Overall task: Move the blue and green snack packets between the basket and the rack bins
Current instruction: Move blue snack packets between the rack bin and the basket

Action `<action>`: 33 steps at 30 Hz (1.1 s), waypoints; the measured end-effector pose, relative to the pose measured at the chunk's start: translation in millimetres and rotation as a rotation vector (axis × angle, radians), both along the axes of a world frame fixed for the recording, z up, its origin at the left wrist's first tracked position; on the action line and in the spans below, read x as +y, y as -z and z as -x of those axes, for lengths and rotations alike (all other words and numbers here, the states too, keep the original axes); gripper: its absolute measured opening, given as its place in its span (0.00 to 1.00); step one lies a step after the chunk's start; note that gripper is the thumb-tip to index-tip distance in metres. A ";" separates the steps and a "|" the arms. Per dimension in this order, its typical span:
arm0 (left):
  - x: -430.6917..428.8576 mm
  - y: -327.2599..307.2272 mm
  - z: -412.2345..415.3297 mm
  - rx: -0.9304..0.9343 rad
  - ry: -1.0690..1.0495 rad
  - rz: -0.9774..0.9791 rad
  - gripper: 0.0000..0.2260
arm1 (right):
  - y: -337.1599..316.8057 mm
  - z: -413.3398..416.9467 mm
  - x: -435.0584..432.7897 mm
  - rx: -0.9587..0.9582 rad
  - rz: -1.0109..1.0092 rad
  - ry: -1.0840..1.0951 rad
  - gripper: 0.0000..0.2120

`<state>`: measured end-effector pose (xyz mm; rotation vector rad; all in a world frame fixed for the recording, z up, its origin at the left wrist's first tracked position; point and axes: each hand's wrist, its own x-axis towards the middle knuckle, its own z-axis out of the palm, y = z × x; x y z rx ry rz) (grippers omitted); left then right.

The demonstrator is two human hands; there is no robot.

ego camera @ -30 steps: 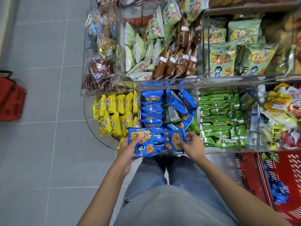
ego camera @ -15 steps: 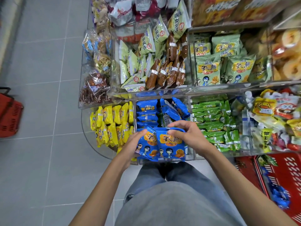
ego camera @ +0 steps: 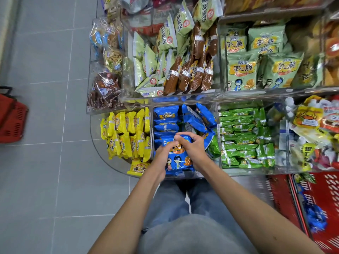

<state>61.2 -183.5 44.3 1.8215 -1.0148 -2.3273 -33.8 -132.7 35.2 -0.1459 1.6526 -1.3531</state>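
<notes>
Left hand [ego camera: 161, 159]: curled against the left flank of the blue stack [ego camera: 177, 161], gripping.
Right hand [ego camera: 193, 150]: closed over the top and right flank of the same stack, thumb and fingertips pinching its upper edge.
Blue stack: several packets pressed together face-up between both hands, at the front edge of the blue bin [ego camera: 194, 175], just above its contents; count not readable.
Blue bin: middle compartment of the lower rack tier, clear-walled.
Shelved blue packets [ego camera: 166, 123]: in the bin's rear half, a neat row along the left wall, loose tilted ones toward the right wall.
Green packets [ego camera: 238, 138]: stacked in the next compartment to the right.
Stray green packet [ego camera: 213, 147]: seemingly on the blue side of the divider, at the bin's right wall.
Red basket [ego camera: 330, 182]: on the floor, below the rack's front right edge.
Basket blue packets [ego camera: 315, 219]: a few inside, blurred.
Step in hand: judged as squaring up a handful of blue packets at the bin front; into or out of the bin not decidable.
Next move: firm two-handed squeeze against slippery wrappers fanning out; clearance over the clear front wall; stray green packet likely due for sorting.
</notes>
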 end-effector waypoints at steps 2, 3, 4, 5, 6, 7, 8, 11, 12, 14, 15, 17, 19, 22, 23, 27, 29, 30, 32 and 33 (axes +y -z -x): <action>1.4 6.9 2.4 -0.028 -0.036 0.000 0.13 | 10.4 1.8 -0.5 -0.054 -0.028 0.017 0.05; 2.3 10.4 2.3 -0.037 -0.045 0.000 0.11 | 15.5 2.6 0.3 -0.081 -0.054 0.027 0.05; 3.7 13.6 1.8 -0.044 -0.048 0.000 0.08 | 20.7 2.8 1.9 -0.113 -0.078 0.037 0.04; 5.3 15.7 0.9 -0.047 -0.055 0.000 0.05 | 24.7 2.7 3.6 -0.154 -0.096 0.045 0.02; 6.7 17.0 -0.2 -0.046 -0.067 -0.001 0.03 | 27.7 3.1 4.9 -0.200 -0.106 0.064 0.02; 7.5 18.2 -2.2 -0.047 -0.085 -0.002 0.02 | 30.3 4.7 6.3 -0.236 -0.123 0.094 0.04; 7.2 18.9 -4.3 -0.053 -0.103 -0.005 0.02 | 32.9 7.4 7.8 -0.251 -0.149 0.139 0.07; 2.7 18.9 -15.5 -0.070 -0.141 -0.008 0.02 | 40.7 16.3 18.8 -0.014 -0.250 0.243 0.08; 0.6 18.9 -19.2 -0.075 -0.148 -0.004 0.02 | 44.3 18.0 24.3 0.123 -0.307 0.223 0.07; -3.8 19.7 -26.3 -0.090 -0.148 0.010 0.03 | 51.1 19.2 34.3 0.306 -0.465 0.124 0.05; -5.7 20.3 -29.3 -0.095 -0.147 0.016 0.03 | 54.4 18.3 37.6 0.316 -0.552 0.085 0.09; -8.2 21.2 -33.5 -0.104 -0.153 0.025 0.03 | 59.4 14.9 37.2 0.206 -0.671 0.055 0.20; -9.4 21.5 -36.9 -0.110 -0.159 0.038 0.03 | 62.3 13.1 28.1 0.110 -0.700 0.040 0.24; -9.6 20.5 -39.7 -0.094 -0.156 0.052 0.03 | 65.5 16.4 14.7 0.080 -0.735 0.017 0.27; -9.3 20.5 -40.0 -0.089 -0.158 0.055 0.04 | 64.7 19.6 11.7 0.047 -0.752 0.030 0.27; -6.8 21.4 -40.8 -0.089 -0.178 0.050 0.04 | 64.3 28.6 4.1 -0.093 -0.752 0.024 0.37; -4.8 22.1 -41.9 -0.096 -0.189 0.048 0.04 | 63.7 28.0 2.1 -0.131 -0.734 0.026 0.43; -3.8 22.2 -42.7 -0.099 -0.193 0.048 0.04 | 62.8 27.0 2.0 -0.150 -0.708 0.047 0.45; -2.7 22.5 -45.1 -0.103 -0.205 0.054 0.05 | 59.0 26.1 5.1 -0.151 -0.640 0.090 0.46; -2.7 22.6 -46.7 -0.103 -0.213 0.058 0.05 | 56.8 26.6 8.8 -0.133 -0.604 0.099 0.46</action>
